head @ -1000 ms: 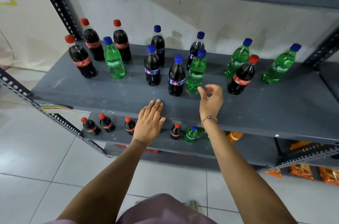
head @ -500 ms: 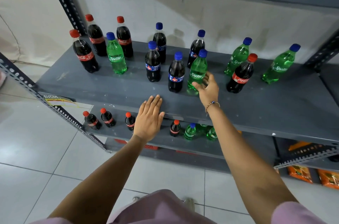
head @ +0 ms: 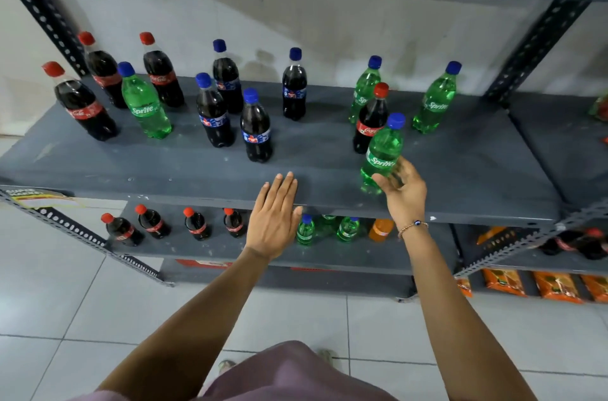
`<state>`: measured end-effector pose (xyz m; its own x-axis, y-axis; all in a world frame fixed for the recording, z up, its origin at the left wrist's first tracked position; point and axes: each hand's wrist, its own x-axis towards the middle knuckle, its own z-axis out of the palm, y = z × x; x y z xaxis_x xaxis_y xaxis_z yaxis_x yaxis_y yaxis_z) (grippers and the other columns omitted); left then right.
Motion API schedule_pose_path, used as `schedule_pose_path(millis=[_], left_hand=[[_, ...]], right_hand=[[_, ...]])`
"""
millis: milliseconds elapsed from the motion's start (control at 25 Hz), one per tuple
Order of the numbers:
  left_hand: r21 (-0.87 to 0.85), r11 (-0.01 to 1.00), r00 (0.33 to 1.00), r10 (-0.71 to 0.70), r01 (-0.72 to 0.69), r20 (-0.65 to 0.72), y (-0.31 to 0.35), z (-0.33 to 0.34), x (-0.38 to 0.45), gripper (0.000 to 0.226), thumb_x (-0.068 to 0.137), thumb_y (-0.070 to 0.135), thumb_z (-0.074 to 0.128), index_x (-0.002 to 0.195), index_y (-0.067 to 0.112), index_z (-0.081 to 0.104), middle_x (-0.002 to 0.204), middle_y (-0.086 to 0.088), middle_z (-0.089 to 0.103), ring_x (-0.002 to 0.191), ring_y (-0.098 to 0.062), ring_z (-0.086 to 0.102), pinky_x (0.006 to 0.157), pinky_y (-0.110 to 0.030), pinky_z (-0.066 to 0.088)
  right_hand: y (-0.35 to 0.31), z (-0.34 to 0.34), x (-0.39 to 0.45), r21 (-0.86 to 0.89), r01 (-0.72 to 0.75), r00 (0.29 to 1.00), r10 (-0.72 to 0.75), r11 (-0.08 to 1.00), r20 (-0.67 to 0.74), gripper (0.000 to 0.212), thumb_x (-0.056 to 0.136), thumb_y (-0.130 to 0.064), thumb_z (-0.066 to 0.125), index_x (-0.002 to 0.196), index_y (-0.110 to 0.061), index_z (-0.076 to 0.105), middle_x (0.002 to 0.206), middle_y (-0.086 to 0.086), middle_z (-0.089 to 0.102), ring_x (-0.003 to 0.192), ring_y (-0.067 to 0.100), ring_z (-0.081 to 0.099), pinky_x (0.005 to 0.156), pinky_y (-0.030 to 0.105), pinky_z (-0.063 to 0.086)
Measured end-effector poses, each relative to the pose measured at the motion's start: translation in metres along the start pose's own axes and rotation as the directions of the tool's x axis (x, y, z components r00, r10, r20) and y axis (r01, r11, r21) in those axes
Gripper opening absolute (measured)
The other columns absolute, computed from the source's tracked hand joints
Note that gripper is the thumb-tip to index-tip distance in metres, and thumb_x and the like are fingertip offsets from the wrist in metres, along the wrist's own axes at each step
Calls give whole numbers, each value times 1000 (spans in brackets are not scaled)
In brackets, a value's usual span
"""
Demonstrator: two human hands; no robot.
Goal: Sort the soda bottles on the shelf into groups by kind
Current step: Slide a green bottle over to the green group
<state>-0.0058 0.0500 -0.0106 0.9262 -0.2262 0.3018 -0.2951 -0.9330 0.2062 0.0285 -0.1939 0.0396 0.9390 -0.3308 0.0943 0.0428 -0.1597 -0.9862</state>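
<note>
Sprite bottle (head: 383, 150) stands grasped low in right hand (head: 403, 185); left hand (head: 274, 219) rests flat, released, on shelf edge (head: 197, 193).

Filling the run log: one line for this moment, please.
stage: sorting | right hand: gripping green bottle beside red-cap cola bottle | left hand: flat on shelf edge | stray green bottle among left colas

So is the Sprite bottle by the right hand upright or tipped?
Roughly upright, leaning slightly: Sprite bottle has its blue cap on top, base on the shelf; right hand cups its lower part.
</note>
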Motion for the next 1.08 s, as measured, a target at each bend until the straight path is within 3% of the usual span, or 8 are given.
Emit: schedule_pose_path(millis=[120, 400, 640, 760, 840, 960, 1000, 1080], left_hand=[[-36, 996, 996, -84, 84, -8, 12, 7, 4, 58, 98, 39, 23, 138, 1, 41, 146, -14, 41, 139, -30, 30, 113, -44, 21], [-7, 995, 995, -99, 98, -29, 12, 11, 4, 61, 99, 43, 15, 134, 2, 46, 142, -15, 46, 134, -34, 36, 108, -49, 30], [-3, 995, 995, -97, 97, -28, 13, 10, 5, 61, 100, 42, 16, 134, 2, 46, 142, -15, 47, 134, -34, 36, 109, -48, 30], [-14, 998, 997, -69, 69, -27, 15, 7, 5, 58, 99, 40, 19, 136, 3, 45, 143, -13, 46, 135, -32, 36, 111, -44, 26], [-13, 997, 997, -76, 75, -30, 6, 1, 3, 57, 99, 39, 20, 136, 3, 44, 143, -14, 46, 135, -32, 36, 112, -43, 24], [-1, 984, 983, -177, 177, -48, -34, -14, -6, 58, 97, 39, 23, 137, 0, 42, 143, -18, 44, 135, -33, 35, 114, -44, 21], [15, 980, 979, -197, 198, -53, -51, -19, -10, 60, 97, 40, 22, 136, 0, 42, 143, -18, 44, 135, -33, 35, 114, -43, 19], [33, 975, 975, -217, 219, -49, -80, -29, -18, 63, 98, 43, 19, 136, -1, 42, 143, -19, 43, 135, -34, 35, 115, -42, 17]], right_hand=[[7, -36, 20, 4, -38, 998, 39, 999, -51, 53, 76, 1, 68, 124, -12, 51, 118, 6, 62, 109, 17, 59, 97, 32, 47], [14, -80, 76, -60, -38, 996, 33, 997, -78, 52, 78, 5, 63, 127, -5, 47, 124, 17, 59, 111, 20, 58, 99, 36, 46], [17, -86, 96, -154, 1, 999, -7, 988, -44, 48, 82, 1, 60, 127, -9, 49, 114, 1, 60, 107, 17, 59, 98, 35, 46], [16, -88, 91, -149, -17, 1000, 17, 989, -2, 54, 83, -3, 61, 132, -12, 41, 120, -1, 56, 111, 13, 53, 101, 31, 42], [15, -87, 77, -92, -77, 992, 67, 993, -104, 59, 82, -7, 64, 134, -9, 36, 127, 5, 52, 116, 14, 49, 105, 32, 38], [12, -65, 42, -92, -143, 924, 100, 985, -368, 26, 80, -2, 63, 105, -7, 57, 96, 9, 63, 90, 17, 58, 95, 41, 48], [10, -52, 28, -118, -143, 934, 94, 983, -345, 17, 79, 1, 61, 93, -9, 61, 84, 4, 64, 82, 17, 59, 89, 36, 52], [-1, -13, 5, -208, -102, 986, 71, 973, -151, 16, 79, 1, 61, 82, -15, 62, 74, -4, 64, 77, 17, 62, 72, 18, 52]])
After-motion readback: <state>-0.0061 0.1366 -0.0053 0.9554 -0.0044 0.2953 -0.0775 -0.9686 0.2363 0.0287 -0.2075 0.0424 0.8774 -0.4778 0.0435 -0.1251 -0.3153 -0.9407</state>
